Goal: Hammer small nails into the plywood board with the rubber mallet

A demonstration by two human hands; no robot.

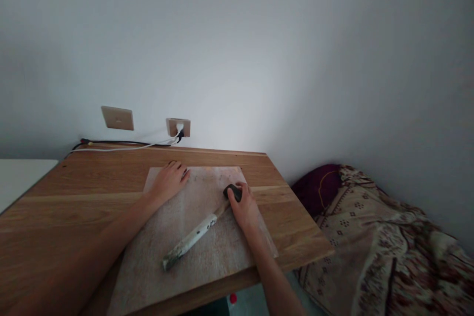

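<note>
Beyond the board (207,269) rises a pale wall (237,59). Under the board spreads a brown wooden table (289,229), and well off to the board's right lies patterned bedding (370,237). The board itself is whitish-pink, streaked and worn. Over it, slanting from its right side toward its near left, is a hammer (194,235): a blackish, blocky head, a short stretch of bare brownish shaft, then a white covering, blotched with dark marks and grimy toward the butt. Near the board's right edge, the right hand (246,210) grasps the hammer at its head. At the board's far left corner, the left hand (171,180) rests with fingers loosely extended, clasping nothing that shows. Past the board's far edge sits a small wall socket (187,128) with plugs in it.
</note>
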